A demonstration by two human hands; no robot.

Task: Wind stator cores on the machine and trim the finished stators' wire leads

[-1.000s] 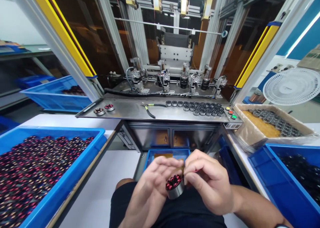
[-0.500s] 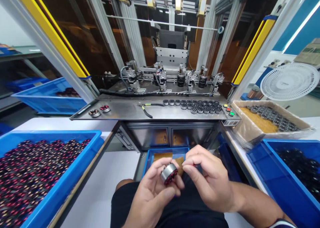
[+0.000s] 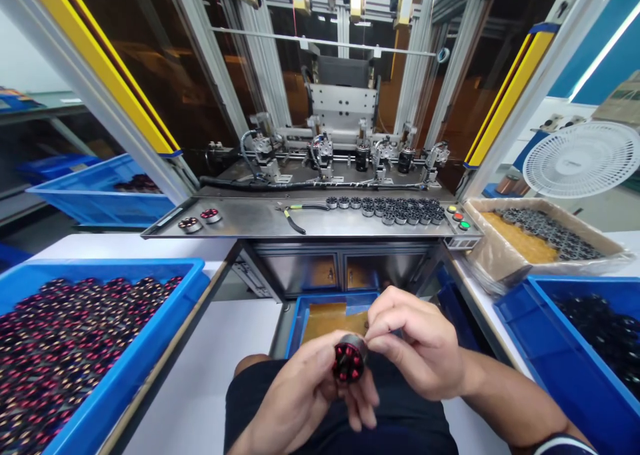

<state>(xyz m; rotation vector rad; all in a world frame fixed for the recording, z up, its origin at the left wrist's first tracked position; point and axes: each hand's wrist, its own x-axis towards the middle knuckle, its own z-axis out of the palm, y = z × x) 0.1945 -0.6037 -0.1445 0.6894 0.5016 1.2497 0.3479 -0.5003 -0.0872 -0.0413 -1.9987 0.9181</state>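
Observation:
My left hand (image 3: 305, 395) holds a small round motor stator (image 3: 349, 362) with red wire coils and a silver metal ring, its coil face turned toward me. My right hand (image 3: 415, 348) is closed in a pinch at the stator's upper right edge; what its fingertips grip is too small to make out. Both hands are over my lap, just in front of a low blue tray (image 3: 320, 315) with a brown sheet in it.
A big blue bin (image 3: 150, 348) of red-wound stators lies at my left. At right stand a blue bin (image 3: 545, 348) of dark parts and a lined cardboard box (image 3: 500, 255). The steel machine shelf (image 3: 260, 222) carries pliers (image 3: 295, 218), two stators (image 3: 200, 220) and rows of black cores (image 3: 400, 210). A white fan (image 3: 583, 158) stands far right.
The stator has been rolled in my left hand: first coils up, then its side showing, now its coil face toward me. My right hand keeps pinching at its edge.

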